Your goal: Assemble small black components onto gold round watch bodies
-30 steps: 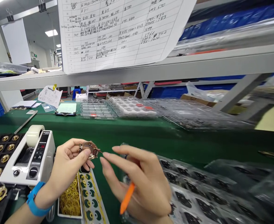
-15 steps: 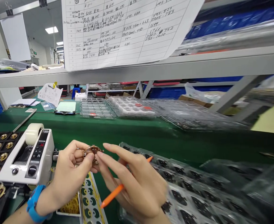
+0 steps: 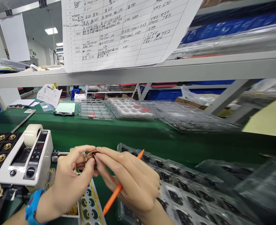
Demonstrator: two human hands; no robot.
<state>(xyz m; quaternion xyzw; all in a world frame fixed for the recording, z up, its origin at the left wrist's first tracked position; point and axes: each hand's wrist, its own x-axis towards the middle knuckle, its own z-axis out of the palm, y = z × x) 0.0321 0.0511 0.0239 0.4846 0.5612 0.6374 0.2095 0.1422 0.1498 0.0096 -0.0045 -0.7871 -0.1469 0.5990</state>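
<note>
A small, round, rose-gold metal watch case [image 3: 90,155] is held at the lower centre of the frame, above the green-topped desk [image 3: 100,132]. Its near left side is pinched between thumb and fingers of the left hand [image 3: 69,178]; its right side is met by the fingertips of the right hand [image 3: 130,178], in which a slim orange stick [image 3: 113,198] is also tucked. Whether the case is gripped or merely touched there cannot be told. It can be judged light, stiff, slippery and easily scratched, so best taken by the outer rim. Below, a flat pale sheet with round holes [image 3: 91,203] is partly hidden. Room is bounded by the white tape dispenser [image 3: 32,168] at left and the clear plastic tray of black parts [image 3: 173,187] at lower right; farther back, a green strip of desk is seen before stacked transparent trays [image 3: 185,115].
</note>
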